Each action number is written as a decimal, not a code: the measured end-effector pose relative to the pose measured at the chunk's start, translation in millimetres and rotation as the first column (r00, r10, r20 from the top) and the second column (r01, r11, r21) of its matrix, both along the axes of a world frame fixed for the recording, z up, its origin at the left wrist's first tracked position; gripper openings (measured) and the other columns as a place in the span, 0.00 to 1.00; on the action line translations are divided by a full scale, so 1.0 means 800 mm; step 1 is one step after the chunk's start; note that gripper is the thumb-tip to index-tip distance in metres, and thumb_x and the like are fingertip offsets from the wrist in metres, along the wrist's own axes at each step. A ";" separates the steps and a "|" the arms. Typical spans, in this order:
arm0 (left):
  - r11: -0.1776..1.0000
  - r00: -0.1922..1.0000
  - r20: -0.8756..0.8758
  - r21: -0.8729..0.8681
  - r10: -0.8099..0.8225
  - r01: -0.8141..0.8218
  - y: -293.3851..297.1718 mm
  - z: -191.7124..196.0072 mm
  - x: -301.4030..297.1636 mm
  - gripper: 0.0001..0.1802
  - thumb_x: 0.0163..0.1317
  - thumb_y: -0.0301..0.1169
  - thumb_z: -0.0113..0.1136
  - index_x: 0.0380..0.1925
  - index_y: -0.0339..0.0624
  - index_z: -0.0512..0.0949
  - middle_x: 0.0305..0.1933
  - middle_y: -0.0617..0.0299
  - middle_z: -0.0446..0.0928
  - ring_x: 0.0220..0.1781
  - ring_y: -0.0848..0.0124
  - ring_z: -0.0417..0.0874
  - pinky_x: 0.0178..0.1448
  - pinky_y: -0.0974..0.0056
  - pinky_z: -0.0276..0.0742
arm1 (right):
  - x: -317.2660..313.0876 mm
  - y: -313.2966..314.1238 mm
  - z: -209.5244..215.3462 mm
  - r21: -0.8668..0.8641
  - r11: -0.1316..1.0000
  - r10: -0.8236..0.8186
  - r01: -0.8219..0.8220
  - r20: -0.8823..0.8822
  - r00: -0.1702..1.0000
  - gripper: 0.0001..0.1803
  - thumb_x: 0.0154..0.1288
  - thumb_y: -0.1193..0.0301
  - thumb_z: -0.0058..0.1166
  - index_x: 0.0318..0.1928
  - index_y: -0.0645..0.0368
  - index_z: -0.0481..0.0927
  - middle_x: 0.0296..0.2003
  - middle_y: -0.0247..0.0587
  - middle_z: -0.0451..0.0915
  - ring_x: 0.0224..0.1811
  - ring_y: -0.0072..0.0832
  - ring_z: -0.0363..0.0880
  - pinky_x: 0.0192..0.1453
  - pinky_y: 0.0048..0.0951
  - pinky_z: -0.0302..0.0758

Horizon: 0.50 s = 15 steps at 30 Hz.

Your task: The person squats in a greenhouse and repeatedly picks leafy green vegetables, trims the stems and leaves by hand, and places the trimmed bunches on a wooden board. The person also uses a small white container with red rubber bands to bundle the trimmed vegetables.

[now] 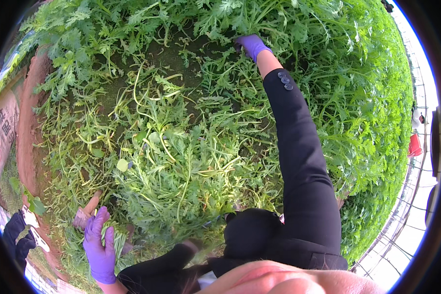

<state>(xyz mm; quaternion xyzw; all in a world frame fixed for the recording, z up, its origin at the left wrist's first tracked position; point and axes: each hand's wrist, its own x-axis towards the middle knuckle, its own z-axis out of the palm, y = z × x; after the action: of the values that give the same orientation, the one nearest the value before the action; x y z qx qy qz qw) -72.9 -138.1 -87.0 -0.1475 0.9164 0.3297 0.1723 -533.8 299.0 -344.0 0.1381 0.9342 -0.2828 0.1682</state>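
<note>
While the left hand at lower left is closed round a bunch of greens, the right hand reaches up top, fingers curled into the plants, grip unclear.

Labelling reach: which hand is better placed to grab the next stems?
Right hand, probably: it's stretched into the standing greens. The left hand is back near the body, its grip full with a bunch.

A small bunch of green stalks stands upright at lower left, leafy tops pointing up.
</note>
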 end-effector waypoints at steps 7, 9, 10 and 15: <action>0.998 0.998 -0.018 -0.029 -0.064 0.063 -0.015 0.000 0.006 0.20 0.71 0.32 0.55 0.61 0.39 0.74 0.57 0.50 0.80 0.58 0.59 0.82 0.65 0.55 0.73 | -0.011 -0.011 0.006 -0.024 0.965 0.234 -0.261 -0.372 0.898 0.19 0.68 0.60 0.55 0.47 0.64 0.82 0.31 0.43 0.84 0.23 0.31 0.76 0.29 0.30 0.73; 0.998 0.999 -0.031 -0.067 -0.021 0.019 -0.013 0.000 0.002 0.22 0.71 0.40 0.55 0.60 0.41 0.76 0.55 0.52 0.82 0.55 0.57 0.83 0.64 0.54 0.73 | -0.048 -0.046 -0.007 -0.002 0.998 0.052 -0.056 -0.332 0.942 0.24 0.64 0.58 0.56 0.53 0.64 0.79 0.44 0.52 0.85 0.37 0.39 0.83 0.46 0.35 0.80; 0.998 0.999 -0.042 -0.067 -0.010 0.007 -0.011 0.000 -0.001 0.22 0.71 0.40 0.55 0.60 0.41 0.76 0.55 0.52 0.82 0.55 0.57 0.83 0.63 0.54 0.73 | -0.065 -0.049 -0.008 0.072 0.997 0.008 0.012 -0.266 0.964 0.26 0.63 0.56 0.57 0.53 0.62 0.80 0.48 0.54 0.83 0.47 0.42 0.81 0.53 0.37 0.78; 1.000 0.997 -0.075 -0.009 0.004 -0.005 -0.011 0.003 -0.012 0.21 0.70 0.39 0.57 0.59 0.42 0.77 0.54 0.52 0.82 0.52 0.57 0.84 0.62 0.54 0.74 | -0.115 -0.065 -0.024 0.489 0.860 0.264 -0.145 -0.183 0.947 0.31 0.59 0.52 0.58 0.58 0.59 0.78 0.57 0.53 0.79 0.59 0.45 0.79 0.62 0.38 0.76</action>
<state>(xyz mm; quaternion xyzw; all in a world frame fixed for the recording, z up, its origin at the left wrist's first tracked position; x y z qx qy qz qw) -82.8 -146.5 -84.3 -0.1380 0.9235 0.3310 0.1362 -625.4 247.0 -363.2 0.0383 0.9974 -0.0436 0.0431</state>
